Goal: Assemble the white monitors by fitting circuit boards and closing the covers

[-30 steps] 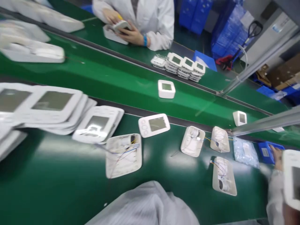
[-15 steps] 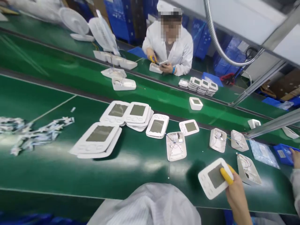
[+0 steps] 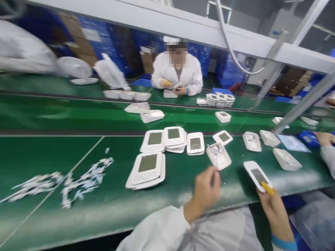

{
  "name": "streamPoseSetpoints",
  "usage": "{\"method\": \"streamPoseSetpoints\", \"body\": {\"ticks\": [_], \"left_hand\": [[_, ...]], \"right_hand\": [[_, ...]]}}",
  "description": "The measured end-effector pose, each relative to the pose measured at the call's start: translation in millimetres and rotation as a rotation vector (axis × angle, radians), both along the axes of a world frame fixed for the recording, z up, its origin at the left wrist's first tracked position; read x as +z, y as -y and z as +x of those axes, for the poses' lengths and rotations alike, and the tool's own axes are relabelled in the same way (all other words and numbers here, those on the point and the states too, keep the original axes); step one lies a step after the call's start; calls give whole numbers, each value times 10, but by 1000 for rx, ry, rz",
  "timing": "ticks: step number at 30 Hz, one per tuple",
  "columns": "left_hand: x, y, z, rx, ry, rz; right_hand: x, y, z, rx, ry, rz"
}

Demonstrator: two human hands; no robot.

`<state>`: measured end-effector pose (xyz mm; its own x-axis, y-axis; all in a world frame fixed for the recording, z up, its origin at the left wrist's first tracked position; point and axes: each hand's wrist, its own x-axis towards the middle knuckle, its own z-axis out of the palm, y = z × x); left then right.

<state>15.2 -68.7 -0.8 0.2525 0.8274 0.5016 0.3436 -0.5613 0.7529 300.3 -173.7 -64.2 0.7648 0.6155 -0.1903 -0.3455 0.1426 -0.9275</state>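
Observation:
In my right hand (image 3: pixel 274 205) is a white front cover with a grey display (image 3: pixel 258 172), held by its near edge and tilted above the bench. A yellow finger cot covers my thumb on its face. My left hand (image 3: pixel 204 191) is over the bench near the front edge, fingers curled and smeared by motion; whether it holds anything is unclear. Just beyond it lies an open white housing (image 3: pixel 219 157) with wires inside, beside a loose display cover (image 3: pixel 223 137). Further left are stacked display covers (image 3: pixel 146 169) and another stack (image 3: pixel 174 137).
Small blurred white pieces (image 3: pixel 89 181) lie in heaps at left. Several open housings (image 3: pixel 286 159) stand at right, near a plastic bag (image 3: pixel 294 143) and a blue bin (image 3: pixel 309 138) with another person's hand (image 3: pixel 324 138). A green conveyor (image 3: pixel 188 120) runs behind; a co-worker (image 3: pixel 178 75) sits across it.
My left hand has come into view over the bench. My right hand still holds the display cover, now tilted more steeply. The camera view has turned up and left.

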Motion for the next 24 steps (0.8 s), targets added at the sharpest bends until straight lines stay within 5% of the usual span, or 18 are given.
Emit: {"method": "streamPoseSetpoints", "body": {"ticks": [4, 7, 16, 20, 24], "left_hand": [[4, -629, -178, 90, -242, -35], [-27, -872, -121, 67, -360, 36], [-278, -730, -92, -55, -504, 163], [13, -646, -262, -61, -533, 177], [631, -1151, -591, 176, -558, 109]], "right_hand": [[190, -315, -76, -9, -9, 60], [266, -502, -114, -14, -11, 97], [178, -592, -132, -92, -70, 45], [152, -759, 218, -162, -102, -26], [99, -1082, 569, -119, -59, -32]]}}
